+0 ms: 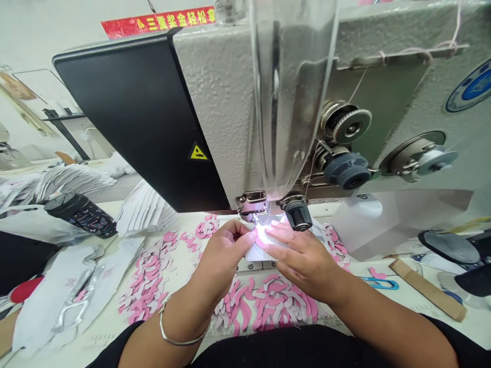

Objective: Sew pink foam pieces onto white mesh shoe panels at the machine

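Under the lit needle area of the sewing machine lies a small white fabric piece with a pink fabric piece on it. My left hand pinches the fabric at its left edge, thumb and forefinger together beside the pink piece. Stretched flat from the right, the fingers of my right hand press on the fabric close to the presser foot. Bright lamp glare blurs the stitching spot. Loose curved pink pieces lie in heaps below and around my hands.
Thread snips lie on white cut panels at left, near a dark patterned bottle and stacked white fabric. At right are a blue-handled tool, a brown strip and a translucent sheet. A clear guard hangs ahead.
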Available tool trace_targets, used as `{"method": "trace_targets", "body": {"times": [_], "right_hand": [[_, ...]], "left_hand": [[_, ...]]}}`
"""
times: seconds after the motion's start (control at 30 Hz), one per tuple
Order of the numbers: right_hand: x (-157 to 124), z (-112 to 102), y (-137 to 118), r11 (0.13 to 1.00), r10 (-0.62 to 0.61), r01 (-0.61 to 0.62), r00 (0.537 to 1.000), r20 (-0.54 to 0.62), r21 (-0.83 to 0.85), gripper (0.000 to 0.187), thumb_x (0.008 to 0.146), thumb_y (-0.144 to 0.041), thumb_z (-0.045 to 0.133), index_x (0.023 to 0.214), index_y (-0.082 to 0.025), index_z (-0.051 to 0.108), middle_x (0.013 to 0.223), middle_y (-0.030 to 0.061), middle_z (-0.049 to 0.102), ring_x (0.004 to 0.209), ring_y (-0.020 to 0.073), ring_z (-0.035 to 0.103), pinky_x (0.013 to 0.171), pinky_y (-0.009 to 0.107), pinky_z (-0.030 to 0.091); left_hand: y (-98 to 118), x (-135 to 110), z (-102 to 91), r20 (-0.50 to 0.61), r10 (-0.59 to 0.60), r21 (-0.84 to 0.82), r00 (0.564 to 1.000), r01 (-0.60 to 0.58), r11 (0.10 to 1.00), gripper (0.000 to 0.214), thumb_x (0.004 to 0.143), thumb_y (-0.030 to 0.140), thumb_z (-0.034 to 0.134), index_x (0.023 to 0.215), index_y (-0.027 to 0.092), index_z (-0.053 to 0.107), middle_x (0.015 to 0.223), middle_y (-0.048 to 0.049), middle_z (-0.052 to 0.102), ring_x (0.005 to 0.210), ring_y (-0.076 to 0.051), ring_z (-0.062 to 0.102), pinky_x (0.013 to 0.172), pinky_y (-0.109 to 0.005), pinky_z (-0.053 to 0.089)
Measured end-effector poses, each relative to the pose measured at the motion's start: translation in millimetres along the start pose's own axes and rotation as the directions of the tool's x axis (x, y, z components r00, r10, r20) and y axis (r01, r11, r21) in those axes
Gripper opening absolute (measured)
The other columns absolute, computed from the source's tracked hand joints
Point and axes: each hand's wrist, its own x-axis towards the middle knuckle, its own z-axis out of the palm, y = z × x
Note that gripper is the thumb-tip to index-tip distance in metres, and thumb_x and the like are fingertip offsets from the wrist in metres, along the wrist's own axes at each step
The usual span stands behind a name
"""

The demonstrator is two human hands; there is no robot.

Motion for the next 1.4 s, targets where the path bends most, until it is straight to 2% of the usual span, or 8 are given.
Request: {"method": "trace_targets", "body": {"times": [0.4,0.6,0.77,0.9,1.1,1.3,1.4], "right_hand": [[2.9,-3.0,-2.0,1.000,-0.011,0.011,1.000,-0.015,0.001,0.034,0.087,-0.006,0.057,0.118,-0.019,0.060,0.122,0.0127,0.067,0.123,0.0238,0.058,0.097,0.041,0.052],[7.5,-8.9,0.3,1.000,-0.007,0.007,1.000,0.026,0.016,0.037,0.087,-0.006,0.054,0.120,-0.021,0.059,0.123,0.0109,0.067,0.122,0.0216,0.059,0.096,0.040,0.052],[11.7,-17.7,8.7,0.995,-0.009,-0.003,0.991,0.131,0.096,0.037,0.086,-0.005,0.053,0.116,-0.024,0.061,0.125,0.0092,0.066,0.113,0.0198,0.063,0.096,0.041,0.051],[19.7,-28.8,15.3,0.993,-0.018,-0.008,0.977,0.215,0.120,0.032,0.086,-0.006,0.053,0.109,-0.025,0.063,0.120,0.0059,0.069,0.107,0.0184,0.064,0.094,0.039,0.048],[34.4,-41.2,21.3,0.985,-0.005,-0.048,0.950,0.311,0.165,0.034,0.083,-0.006,0.055,0.104,-0.030,0.067,0.111,-0.0005,0.070,0.098,0.0163,0.062,0.087,0.032,0.047],[35.2,-37.2,22.0,0.993,0.004,-0.032,0.968,0.252,0.109,0.034,0.081,-0.007,0.054,0.101,-0.030,0.068,0.100,-0.0005,0.069,0.088,0.0158,0.062,0.078,0.029,0.047],[32.3,-33.5,21.6,0.994,0.017,-0.043,0.970,0.242,0.102,0.035,0.081,-0.006,0.053,0.103,-0.030,0.067,0.104,0.0007,0.070,0.092,0.0166,0.063,0.080,0.031,0.049]], "left_hand": [[0.8,2.8,2.5,-0.039,-0.010,-0.043,0.999,0.008,0.999,0.022,0.079,0.028,0.074,0.076,0.019,0.054,0.072,0.0050,0.051,0.059,-0.006,0.042,0.054,-0.019,0.035],[6.4,2.4,5.5,-0.033,-0.097,-0.122,0.995,0.093,0.988,0.028,0.076,0.026,0.074,0.097,0.023,0.056,0.079,0.0047,0.055,0.064,-0.008,0.049,0.053,-0.019,0.038],[8.3,2.5,7.7,-0.006,-0.090,-0.084,0.996,0.090,0.992,0.019,0.077,0.025,0.071,0.081,0.020,0.053,0.069,0.0057,0.050,0.055,-0.006,0.045,0.047,-0.017,0.036],[6.1,2.6,7.3,0.019,-0.081,-0.053,0.997,0.082,0.995,0.019,0.079,0.025,0.068,0.080,0.020,0.050,0.067,0.0060,0.049,0.054,-0.007,0.047,0.047,-0.018,0.039],[4.8,7.0,5.5,0.039,-0.111,-0.055,0.993,0.113,0.992,0.021,0.076,0.025,0.071,0.077,0.020,0.051,0.064,0.0063,0.051,0.047,-0.006,0.048,0.043,-0.018,0.042],[9.9,13.5,5.9,0.011,-0.181,-0.113,0.983,0.181,0.977,0.018,0.069,0.024,0.072,0.075,0.017,0.056,0.060,0.0044,0.055,0.040,-0.005,0.046,0.037,-0.017,0.038],[9.0,18.5,3.2,0.040,-0.186,-0.116,0.982,0.190,0.975,0.015,0.068,0.023,0.072,0.074,0.017,0.060,0.057,0.0040,0.055,0.040,-0.005,0.046,0.037,-0.016,0.037]]}}
